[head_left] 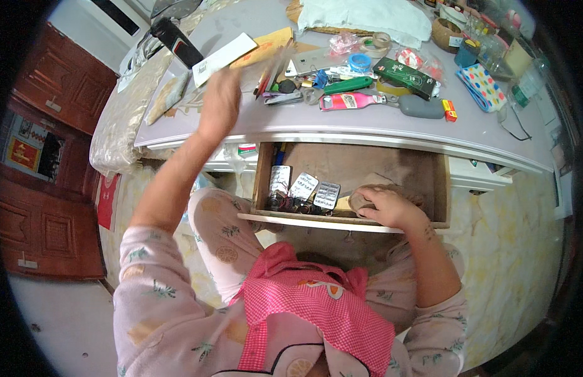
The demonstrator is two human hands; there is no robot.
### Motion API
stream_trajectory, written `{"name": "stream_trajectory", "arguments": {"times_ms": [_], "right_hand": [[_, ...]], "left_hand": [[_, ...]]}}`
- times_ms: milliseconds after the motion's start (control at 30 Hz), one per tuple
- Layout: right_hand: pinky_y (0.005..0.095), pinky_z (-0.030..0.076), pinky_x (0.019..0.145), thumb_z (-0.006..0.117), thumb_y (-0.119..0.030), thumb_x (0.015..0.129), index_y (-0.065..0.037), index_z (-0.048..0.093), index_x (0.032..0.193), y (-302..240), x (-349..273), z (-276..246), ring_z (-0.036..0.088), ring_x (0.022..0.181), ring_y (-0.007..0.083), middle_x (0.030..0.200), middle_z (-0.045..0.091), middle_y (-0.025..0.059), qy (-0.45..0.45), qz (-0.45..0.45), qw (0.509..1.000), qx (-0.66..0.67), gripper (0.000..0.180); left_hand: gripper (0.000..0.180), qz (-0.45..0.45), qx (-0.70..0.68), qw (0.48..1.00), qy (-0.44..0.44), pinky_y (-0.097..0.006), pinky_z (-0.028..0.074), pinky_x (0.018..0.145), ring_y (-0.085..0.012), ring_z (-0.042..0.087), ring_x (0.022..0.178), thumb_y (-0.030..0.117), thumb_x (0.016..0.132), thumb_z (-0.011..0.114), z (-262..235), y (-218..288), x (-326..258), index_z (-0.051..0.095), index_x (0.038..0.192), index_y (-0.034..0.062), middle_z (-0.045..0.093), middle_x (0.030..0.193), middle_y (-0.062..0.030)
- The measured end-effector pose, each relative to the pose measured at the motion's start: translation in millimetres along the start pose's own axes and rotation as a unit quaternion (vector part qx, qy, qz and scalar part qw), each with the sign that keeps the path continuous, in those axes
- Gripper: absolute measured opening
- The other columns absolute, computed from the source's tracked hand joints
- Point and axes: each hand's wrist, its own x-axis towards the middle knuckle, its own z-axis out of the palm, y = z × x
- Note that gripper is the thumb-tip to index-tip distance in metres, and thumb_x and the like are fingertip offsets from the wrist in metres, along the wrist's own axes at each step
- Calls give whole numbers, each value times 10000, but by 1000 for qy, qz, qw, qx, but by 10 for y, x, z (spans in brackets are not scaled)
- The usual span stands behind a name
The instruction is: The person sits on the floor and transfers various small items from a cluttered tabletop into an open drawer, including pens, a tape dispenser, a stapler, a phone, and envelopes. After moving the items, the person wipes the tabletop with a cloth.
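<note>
My left hand (222, 99) is above the left part of the tabletop, beside a long white box (225, 58) and a yellow envelope (264, 48). Motion smears its fingers, so whether they hold anything is unclear. Inside the pulled-out wooden drawer (351, 155), my right hand (390, 206) curls its fingers over a brownish round roll (359, 202) near the front. Several blister packs of pills (303, 186) lie to the left of it, with dark tangled cords (298, 205) at the front left corner.
On the table (197, 129) stand a pink bottle-shaped item (351, 101), a green-handled tool (348, 85), a dark green box (406, 76), a blue tape roll (359, 61), a grey case (421, 106) and a dotted cloth (482, 87). Glass jars crowd the right back. The drawer front lies over my knees.
</note>
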Motion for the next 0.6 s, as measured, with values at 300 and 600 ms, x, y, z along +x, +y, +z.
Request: {"name": "stream_trajectory", "arguments": {"times_ms": [300, 600], "right_hand": [[399, 412, 961, 599, -309, 845, -25, 485, 1258, 73, 19, 106, 511, 1136, 372, 1222, 538, 229, 12, 1, 999, -36, 513], [422, 414, 956, 595, -312, 843, -20, 481, 1247, 98, -37, 76, 506, 1142, 386, 1225, 532, 245, 24, -8, 999, -28, 511]], "left_hand": [[309, -47, -194, 850, -487, -407, 490, 791, -369, 585, 896, 25, 791, 477, 61, 1179, -993, 484, 1099, -9, 571, 954, -211], [389, -222, -24, 860, -458, -431, 497, 840, -385, 600, 1003, 111, 778, 556, 1490, 969, -1004, 539, 1086, -126, 589, 1059, -288]]}}
